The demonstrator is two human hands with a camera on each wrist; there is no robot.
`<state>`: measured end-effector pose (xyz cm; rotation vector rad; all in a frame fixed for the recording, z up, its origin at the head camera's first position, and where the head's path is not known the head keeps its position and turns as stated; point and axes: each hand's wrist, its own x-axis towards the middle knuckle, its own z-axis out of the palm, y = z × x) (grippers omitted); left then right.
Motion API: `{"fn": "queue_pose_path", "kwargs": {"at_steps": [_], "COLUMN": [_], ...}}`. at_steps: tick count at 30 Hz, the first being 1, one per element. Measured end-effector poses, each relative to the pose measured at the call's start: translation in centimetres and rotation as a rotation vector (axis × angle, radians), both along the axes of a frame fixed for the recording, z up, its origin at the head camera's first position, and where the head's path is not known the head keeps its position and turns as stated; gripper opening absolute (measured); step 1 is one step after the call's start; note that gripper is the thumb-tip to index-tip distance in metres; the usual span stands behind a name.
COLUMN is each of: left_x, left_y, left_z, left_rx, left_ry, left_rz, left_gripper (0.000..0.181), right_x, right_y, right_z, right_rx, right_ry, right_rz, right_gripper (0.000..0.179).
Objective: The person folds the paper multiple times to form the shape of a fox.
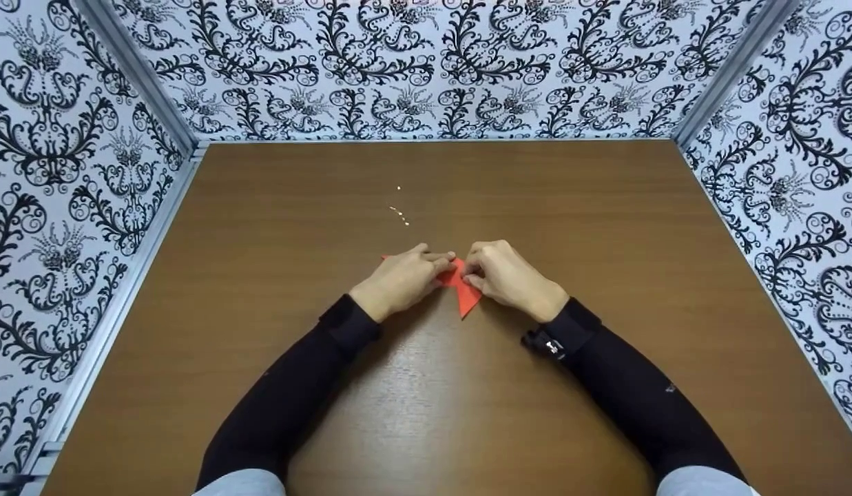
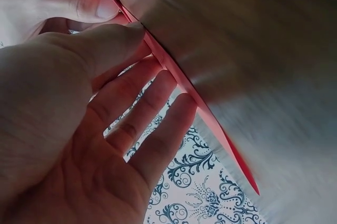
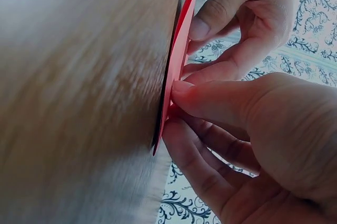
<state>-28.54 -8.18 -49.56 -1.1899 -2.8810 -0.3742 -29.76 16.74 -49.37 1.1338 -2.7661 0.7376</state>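
A folded piece of red paper lies on the brown tabletop, partly covered by both hands. Its pointed end faces the person in the head view; another tip shows left of the left hand. My left hand rests over the left part, and its fingertips press along the paper in the left wrist view. With thumb and bent fingers, my right hand pinches the right part. The right wrist view shows the paper edge-on, low against the table, with the right thumb on it.
The wooden table is bordered by patterned walls at the back and sides, with metal posts in the corners. Small bright specks lie on the table beyond the hands. Dark sleeves cover both forearms.
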Motion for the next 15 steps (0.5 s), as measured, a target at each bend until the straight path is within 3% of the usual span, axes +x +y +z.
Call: {"fn": "queue_pose_path", "kwargs": {"at_steps": [15], "left_x": [0.3], "left_y": [-0.1], "left_z": [0.52], "left_rx": [0.002], "left_ry": [-0.02], "left_rz": [0.001], "left_gripper": [0.039], "right_x": [0.22], "right_y": [-0.16], "right_z": [0.08], "right_rx": [0.003], "right_ry": [-0.01], "right_rz": [-0.034], "right_gripper": [0.006]}}
